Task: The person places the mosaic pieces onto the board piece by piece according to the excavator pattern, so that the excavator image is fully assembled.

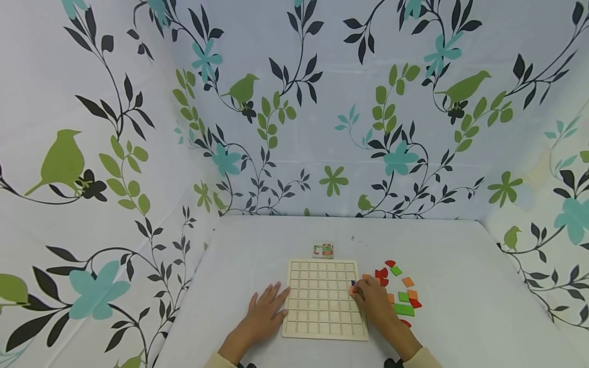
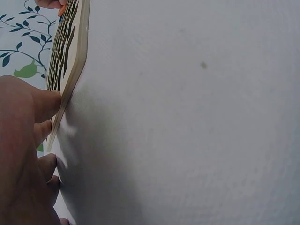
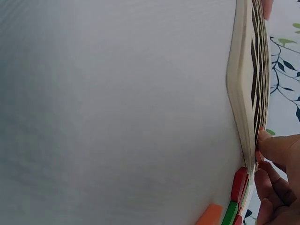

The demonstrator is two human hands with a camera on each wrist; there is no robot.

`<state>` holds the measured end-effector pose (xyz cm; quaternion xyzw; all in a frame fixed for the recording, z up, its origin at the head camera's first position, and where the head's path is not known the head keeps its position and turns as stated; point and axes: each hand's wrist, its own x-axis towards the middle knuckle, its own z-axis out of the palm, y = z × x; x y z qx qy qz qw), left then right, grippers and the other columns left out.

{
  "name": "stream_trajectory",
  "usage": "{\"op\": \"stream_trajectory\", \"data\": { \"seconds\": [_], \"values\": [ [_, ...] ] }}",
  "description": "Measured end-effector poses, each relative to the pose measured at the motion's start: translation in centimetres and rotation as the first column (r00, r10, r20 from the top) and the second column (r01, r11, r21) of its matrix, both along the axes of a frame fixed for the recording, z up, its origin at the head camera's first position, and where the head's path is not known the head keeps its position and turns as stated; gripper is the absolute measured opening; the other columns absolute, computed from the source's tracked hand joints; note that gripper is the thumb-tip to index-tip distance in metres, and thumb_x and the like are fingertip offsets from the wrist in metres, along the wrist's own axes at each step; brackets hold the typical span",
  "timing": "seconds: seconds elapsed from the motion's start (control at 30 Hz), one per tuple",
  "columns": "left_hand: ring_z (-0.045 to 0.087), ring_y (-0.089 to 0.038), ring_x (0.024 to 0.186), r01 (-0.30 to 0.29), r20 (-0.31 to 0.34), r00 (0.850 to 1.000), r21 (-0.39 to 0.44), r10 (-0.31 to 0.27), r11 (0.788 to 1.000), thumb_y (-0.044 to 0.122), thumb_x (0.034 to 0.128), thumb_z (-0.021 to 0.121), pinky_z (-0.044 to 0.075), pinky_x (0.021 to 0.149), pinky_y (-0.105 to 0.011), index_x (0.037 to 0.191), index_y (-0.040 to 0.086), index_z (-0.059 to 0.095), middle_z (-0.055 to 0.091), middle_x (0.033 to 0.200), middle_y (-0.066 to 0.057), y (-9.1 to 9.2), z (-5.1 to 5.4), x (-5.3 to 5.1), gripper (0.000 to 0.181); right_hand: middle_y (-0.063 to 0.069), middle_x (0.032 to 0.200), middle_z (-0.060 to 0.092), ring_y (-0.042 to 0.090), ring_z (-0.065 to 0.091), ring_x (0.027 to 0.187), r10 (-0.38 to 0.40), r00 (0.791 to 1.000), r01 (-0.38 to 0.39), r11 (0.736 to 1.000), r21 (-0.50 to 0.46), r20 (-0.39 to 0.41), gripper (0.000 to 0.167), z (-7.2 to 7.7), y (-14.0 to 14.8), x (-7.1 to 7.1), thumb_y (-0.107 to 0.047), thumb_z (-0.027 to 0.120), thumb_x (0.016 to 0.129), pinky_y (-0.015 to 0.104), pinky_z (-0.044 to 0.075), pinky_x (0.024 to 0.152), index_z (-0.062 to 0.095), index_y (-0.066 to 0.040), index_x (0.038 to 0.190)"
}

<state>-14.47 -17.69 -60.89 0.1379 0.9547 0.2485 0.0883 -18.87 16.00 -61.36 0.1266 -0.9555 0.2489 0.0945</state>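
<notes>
A pale wooden board with a grid of square recesses lies flat on the white table. My left hand rests at its left side, fingers spread, with thumb and fingertip touching the edge in the left wrist view. Over the board's right edge, my right hand pinches a small orange piece between thumb and fingers. Just beyond it a small blue piece shows at the right column, partly hidden by the fingers. In the right wrist view the orange piece is mostly covered by the fingers.
Several loose red, orange and green pieces lie right of the board, among them a green piece and an orange piece. Behind the board is a small patterned card. A printed cloth hangs behind the table.
</notes>
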Motion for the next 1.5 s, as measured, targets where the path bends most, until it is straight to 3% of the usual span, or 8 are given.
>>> {"op": "stream_trajectory", "data": {
  "seconds": [0.5,0.7,0.87,1.03,1.3,1.5],
  "values": [
    [0.022,-0.043,0.16,0.002,-0.01,1.0,-0.005,-0.002,1.0,0.039,0.109,0.054,0.008,0.121,-0.078,0.164,0.021,0.04,0.028,0.173,-0.015,-0.2,-0.5,-0.2,0.06,-0.005,0.092,0.057,0.01,0.052,0.086,0.093,0.984,-0.084,0.994,0.066,-0.149,0.019,-0.4,0.3,0.2,-0.015,0.088,0.086,0.029,0.054,0.075,0.07,-0.015,0.092],
    [0.022,-0.043,0.161,0.003,-0.007,1.0,0.0,-0.003,1.0,0.038,0.1091,0.054,0.009,0.121,-0.078,0.164,0.021,0.04,0.029,0.173,-0.015,-0.2,-0.4,-0.1,0.059,-0.008,0.096,0.06,0.008,0.052,0.091,0.074,0.996,-0.068,0.99,0.123,-0.049,0.014,-0.2,0.5,0.2,-0.02,0.086,0.09,0.034,0.054,0.083,0.073,-0.018,0.095],
    [0.023,-0.044,0.16,0.004,-0.009,1.0,0.016,-0.004,1.0,0.036,0.1091,0.055,0.008,0.121,-0.079,0.164,0.019,0.041,0.029,0.173,-0.016,-0.1,-0.2,0.0,0.059,-0.01,0.097,0.062,0.009,0.053,0.095,0.064,0.997,-0.068,0.993,0.094,0.05,0.013,0.4,0.7,0.5,-0.02,0.085,0.091,0.039,0.051,0.087,0.072,-0.022,0.092],
    [0.022,-0.043,0.161,-0.004,-0.004,1.0,0.009,0.004,1.0,0.036,0.1092,0.054,0.008,0.122,-0.078,0.164,0.02,0.041,0.028,0.173,-0.015,0.0,-0.2,0.0,0.059,-0.007,0.103,0.065,0.013,0.059,0.1,0.044,0.998,-0.047,0.997,0.068,0.049,0.012,0.5,0.8,0.8,-0.018,0.085,0.092,0.044,0.052,0.092,0.074,-0.022,0.095],
    [0.022,-0.041,0.161,-0.009,-0.004,1.0,-0.002,0.009,1.0,0.038,0.1091,0.054,0.008,0.123,-0.077,0.164,0.022,0.04,0.028,0.174,-0.013,-0.1,-0.5,-0.1,0.059,-0.006,0.096,0.062,0.011,0.058,0.093,0.013,0.999,-0.016,0.996,0.083,0.035,0.013,0.4,1.0,1.0,-0.02,0.085,0.091,0.035,0.04,0.076,0.074,-0.02,0.097],
    [0.022,-0.043,0.16,0.001,-0.016,1.0,0.009,0.0,1.0,0.037,0.1092,0.054,0.008,0.122,-0.078,0.164,0.021,0.04,0.029,0.173,-0.015,-0.1,-0.3,-0.1,0.059,0.004,0.106,0.066,0.021,0.058,0.097,-0.064,0.996,0.062,0.998,0.029,0.056,0.017,0.6,2.5,0.4,-0.016,0.081,0.095,0.043,0.046,0.082,0.074,-0.01,0.109]
  ]
}}
